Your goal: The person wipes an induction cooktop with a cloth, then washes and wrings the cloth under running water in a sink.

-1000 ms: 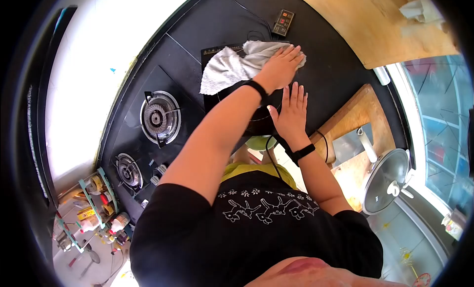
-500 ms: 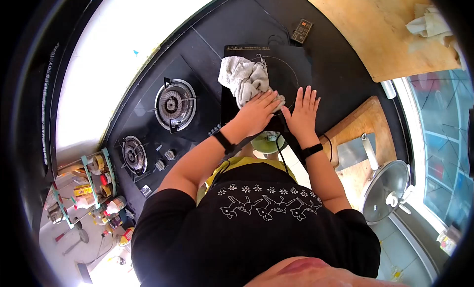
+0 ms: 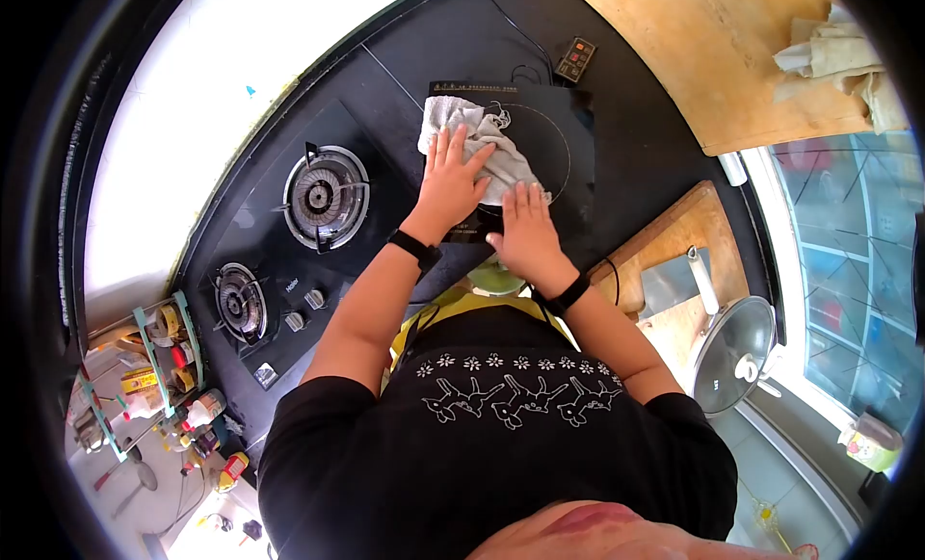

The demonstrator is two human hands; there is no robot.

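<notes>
A greyish-white cloth lies partly spread over the left side of a black induction cooktop. My left hand presses flat on the cloth's left part, fingers stretched and spread. At the cloth's lower right edge, the fingertips of my right hand rest on it, with the fingers straight and the thumb apart. Neither hand grips the fabric. Some loose threads stick out at the top of the cloth.
To the left is a gas stove with two burners. A power strip lies beyond the cooktop. On the right are a cutting board, a cleaver and a glass-lidded pan. A bottle rack stands at lower left.
My left hand has moved up and left onto the cloth, its fingers now spread. My right hand has shifted left onto the cloth's edge. The bunched cloth is now flatter.
</notes>
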